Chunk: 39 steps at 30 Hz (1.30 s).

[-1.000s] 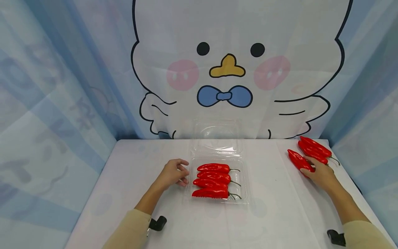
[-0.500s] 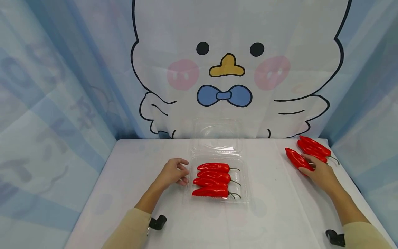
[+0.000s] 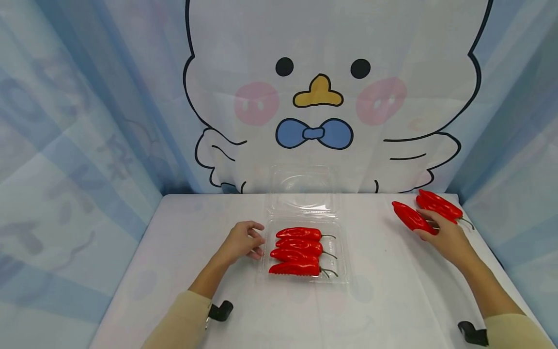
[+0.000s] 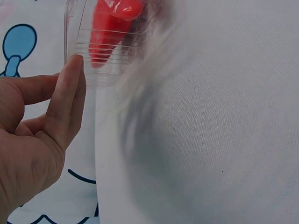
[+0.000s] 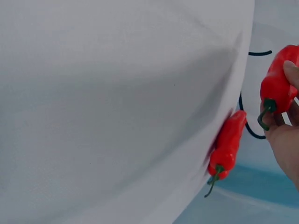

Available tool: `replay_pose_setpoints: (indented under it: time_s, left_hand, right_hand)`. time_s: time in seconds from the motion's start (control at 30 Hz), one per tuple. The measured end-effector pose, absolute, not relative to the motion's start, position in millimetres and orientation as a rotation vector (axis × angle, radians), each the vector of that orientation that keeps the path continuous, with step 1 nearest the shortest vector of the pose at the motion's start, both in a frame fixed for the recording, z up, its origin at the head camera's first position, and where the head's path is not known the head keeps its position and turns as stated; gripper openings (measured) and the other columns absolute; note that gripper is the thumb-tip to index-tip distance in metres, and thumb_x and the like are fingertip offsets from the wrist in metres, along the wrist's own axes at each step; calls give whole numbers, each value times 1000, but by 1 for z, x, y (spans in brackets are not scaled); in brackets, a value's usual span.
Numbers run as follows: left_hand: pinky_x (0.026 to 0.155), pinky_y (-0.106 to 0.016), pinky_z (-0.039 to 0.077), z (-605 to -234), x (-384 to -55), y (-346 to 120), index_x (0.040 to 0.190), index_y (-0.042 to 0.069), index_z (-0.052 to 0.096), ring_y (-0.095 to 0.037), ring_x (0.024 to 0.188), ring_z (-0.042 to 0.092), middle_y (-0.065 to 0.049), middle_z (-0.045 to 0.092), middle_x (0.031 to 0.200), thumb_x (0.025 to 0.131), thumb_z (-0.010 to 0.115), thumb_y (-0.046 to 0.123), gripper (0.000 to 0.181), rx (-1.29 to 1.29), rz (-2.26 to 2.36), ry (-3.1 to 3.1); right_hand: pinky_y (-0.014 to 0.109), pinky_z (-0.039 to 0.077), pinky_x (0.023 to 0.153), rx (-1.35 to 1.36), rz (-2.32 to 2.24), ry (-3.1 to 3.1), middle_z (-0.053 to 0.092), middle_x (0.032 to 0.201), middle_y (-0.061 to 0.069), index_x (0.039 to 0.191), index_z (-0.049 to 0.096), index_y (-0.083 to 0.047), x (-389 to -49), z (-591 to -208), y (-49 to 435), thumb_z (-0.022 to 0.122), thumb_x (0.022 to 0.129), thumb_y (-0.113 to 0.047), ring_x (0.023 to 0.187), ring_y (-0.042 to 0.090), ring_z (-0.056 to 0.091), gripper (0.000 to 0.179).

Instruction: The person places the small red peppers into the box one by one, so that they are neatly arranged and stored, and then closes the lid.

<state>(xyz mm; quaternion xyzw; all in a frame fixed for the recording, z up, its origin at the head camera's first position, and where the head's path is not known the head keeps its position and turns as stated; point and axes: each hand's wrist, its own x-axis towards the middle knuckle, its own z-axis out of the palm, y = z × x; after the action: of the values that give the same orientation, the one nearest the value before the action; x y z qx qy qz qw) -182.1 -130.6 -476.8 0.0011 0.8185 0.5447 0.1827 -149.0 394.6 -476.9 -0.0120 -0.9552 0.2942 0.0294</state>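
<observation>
Presently, right hand [image 3: 446, 237]: at centre right of the head frame, thumb and fingers closed about a single pepper.
Held pepper [image 3: 410, 216]: red, glossy, slanted, tip toward upper left, other end in the fingers; at the right edge of the right wrist frame its green cap and curled stem hung downward, clear of the pair below.
Pepper pair [image 3: 440, 206]: two red peppers lay side by side at the far right, just beyond the right hand, a stem trailing to lower right.
Left hand [image 3: 241, 242]: left of centre, fingers relaxed and partly spread, tips at the left side of the clear container; firm contact could not be told.
Clear container [image 3: 343, 249]: near the middle of the head frame, see-through plastic, ribbed wall visible at the top of the left wrist frame.
Boxed peppers [image 3: 298, 246]: four red ones inside, stacked in rows from top to bottom of the frame, tips left, green stems right.
Lid [image 3: 324, 206]: hinged at the upper edge, raised open.
Table [image 3: 383, 300]: white cloth, faint pale spots.
Backdrop [image 3: 314, 167]: cartoon bird, blue bow tie, pink cheeks; blue folds at both sides.
Sleeves [image 3: 183, 320]: beige, at lower left and lower right, a black fitting [image 3: 221, 311] by each wrist.
</observation>
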Motion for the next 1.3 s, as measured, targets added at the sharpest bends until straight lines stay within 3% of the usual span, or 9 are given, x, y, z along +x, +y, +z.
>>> replay_pose_setpoints:
  time_s: [0.23, 0.47, 0.7, 1.3]
  left_hand:
    - [58, -32, 64, -477, -182, -130, 132, -3, 60, -18, 60, 72, -19, 69, 96, 96, 69, 0, 38, 3, 1535, 2315]
    - [58, -31, 64, -479, -183, -131, 132, -2, 61, -18, 61, 72, -19, 69, 97, 96, 69, 1, 37, -1, 1531, 2316]
    - [58, -32, 64, -479, -183, -131, 132, -2, 61, -18, 61, 72, -18, 69, 97, 96, 69, 1, 37, -1, 1538, 2309]
    - [58, -32, 64, -482, -185, -132, 132, -2, 60, -19, 62, 73, -16, 69, 95, 96, 70, 1, 38, -3, 1533, 2307]
  right_hand:
    - [64, 61, 82, 45, 915, -2908, 49, 143, 35, 153, 43, 0, -147, -462, 377, 84, 85, -11, 120, 58, 51, 80]
    - [60, 64, 79, 72, 893, -2931, 51, 142, 33, 152, 46, -4, -146, -446, 358, 85, 86, -20, 118, 55, 54, 79]
    - [57, 65, 75, 218, 842, -2866, 59, 135, 29, 146, 53, -3, -144, -436, 341, 87, 82, -13, 111, 49, 59, 74]
    - [52, 66, 79, 418, 748, -2909, 64, 133, 24, 143, 57, -5, -147, -412, 300, 90, 80, -17, 107, 38, 63, 72]
